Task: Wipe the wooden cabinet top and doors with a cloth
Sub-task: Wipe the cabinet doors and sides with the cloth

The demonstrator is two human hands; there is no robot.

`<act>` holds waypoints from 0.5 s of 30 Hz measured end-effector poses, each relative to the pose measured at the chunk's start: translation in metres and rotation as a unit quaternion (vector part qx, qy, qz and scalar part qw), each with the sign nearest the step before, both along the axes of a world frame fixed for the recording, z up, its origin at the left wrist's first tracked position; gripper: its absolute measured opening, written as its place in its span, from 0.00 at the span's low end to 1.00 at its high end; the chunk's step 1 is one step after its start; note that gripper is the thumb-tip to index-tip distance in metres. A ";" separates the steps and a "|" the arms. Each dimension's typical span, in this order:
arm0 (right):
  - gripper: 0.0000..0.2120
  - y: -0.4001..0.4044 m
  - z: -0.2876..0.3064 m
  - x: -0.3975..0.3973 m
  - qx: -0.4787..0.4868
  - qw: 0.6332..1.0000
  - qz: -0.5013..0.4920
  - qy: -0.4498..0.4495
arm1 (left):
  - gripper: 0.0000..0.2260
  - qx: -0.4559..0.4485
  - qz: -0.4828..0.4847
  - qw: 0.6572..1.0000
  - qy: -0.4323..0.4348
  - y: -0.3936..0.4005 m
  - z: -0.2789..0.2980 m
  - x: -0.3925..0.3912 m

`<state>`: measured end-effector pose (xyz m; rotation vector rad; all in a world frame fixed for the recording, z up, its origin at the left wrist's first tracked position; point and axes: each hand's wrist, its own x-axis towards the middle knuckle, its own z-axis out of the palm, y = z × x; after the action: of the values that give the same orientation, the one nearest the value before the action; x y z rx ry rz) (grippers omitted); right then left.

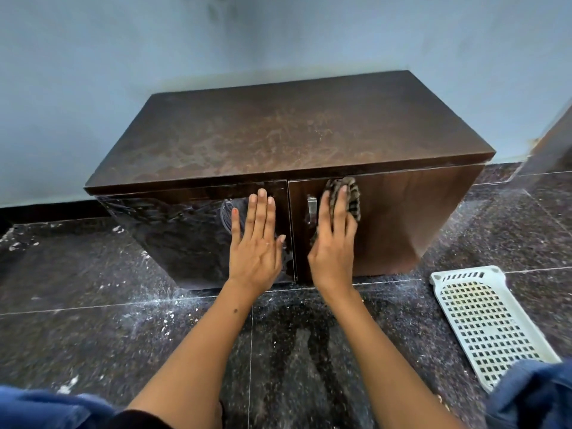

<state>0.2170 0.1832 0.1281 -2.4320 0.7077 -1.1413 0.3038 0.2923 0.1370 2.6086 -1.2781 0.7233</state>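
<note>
Cloth (345, 198) lies pinned flat under right hand (334, 239) on right door (402, 224); unwiped panel stretches toward three o'clock. Left hand (255, 239), fingers straight, braces left door (185, 230).

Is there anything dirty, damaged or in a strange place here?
Yes. The cabinet top carries pale, dusty smears. White specks litter the dark floor on the left. A white perforated tray lies on the floor to the right.
</note>
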 end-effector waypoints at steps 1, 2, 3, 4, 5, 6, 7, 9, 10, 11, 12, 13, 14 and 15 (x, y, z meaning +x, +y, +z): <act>0.37 0.001 -0.003 -0.001 -0.011 1.000 0.008 0.012 | 0.28 -0.002 0.003 1.000 0.006 -0.001 0.000 -0.001; 0.38 -0.001 -0.006 -0.003 -0.021 0.999 0.010 0.022 | 0.28 -0.002 0.006 1.000 0.011 -0.001 -0.001 -0.002; 0.38 -0.005 -0.009 -0.007 -0.024 0.999 0.007 0.028 | 0.28 -0.003 0.008 1.000 0.014 -0.001 -0.002 -0.002; 0.37 -0.010 -0.010 -0.011 -0.014 1.000 -0.004 0.027 | 0.28 -0.004 0.007 1.000 0.015 -0.002 -0.002 -0.002; 0.38 -0.014 -0.010 -0.014 0.008 1.000 -0.019 0.019 | 0.28 -0.010 0.005 1.000 0.015 -0.001 -0.002 -0.001; 0.38 -0.018 -0.008 -0.017 0.036 0.999 -0.036 0.008 | 0.28 -0.016 0.001 1.000 0.016 -0.001 -0.002 -0.001; 0.38 -0.019 -0.004 -0.018 0.061 0.997 -0.053 -0.009 | 0.28 -0.020 -0.005 1.000 0.017 0.000 -0.001 0.000; 0.37 -0.014 0.008 -0.014 0.109 0.991 -0.073 -0.039 | 0.28 -0.024 -0.013 0.999 0.023 0.001 -0.001 0.000; 0.36 -0.008 0.015 -0.008 0.138 0.986 -0.074 -0.051 | 0.28 -0.025 -0.016 0.999 0.026 0.002 -0.001 0.000; 0.35 -0.001 0.023 -0.002 0.161 0.982 -0.071 -0.065 | 0.28 -0.025 -0.020 0.999 0.027 0.003 -0.002 0.001; 0.34 0.006 0.031 0.005 0.173 0.980 -0.065 -0.076 | 0.28 -0.021 -0.023 0.999 0.023 0.005 -0.002 0.003; 0.34 0.013 0.037 0.011 0.175 0.979 -0.058 -0.084 | 0.28 -0.013 -0.026 1.000 0.013 0.007 -0.002 0.006; 0.34 0.018 0.042 0.015 0.171 0.980 -0.050 -0.087 | 0.28 -0.001 -0.027 1.000 0.001 0.009 -0.002 0.010; 0.33 0.023 0.045 0.018 0.163 0.982 -0.046 -0.088 | 0.28 0.010 -0.030 0.999 -0.014 0.012 -0.002 0.014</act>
<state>0.2352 0.2059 0.1728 -2.0184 0.8826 -1.1550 0.3180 0.3047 0.1348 2.5714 -1.3722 0.7443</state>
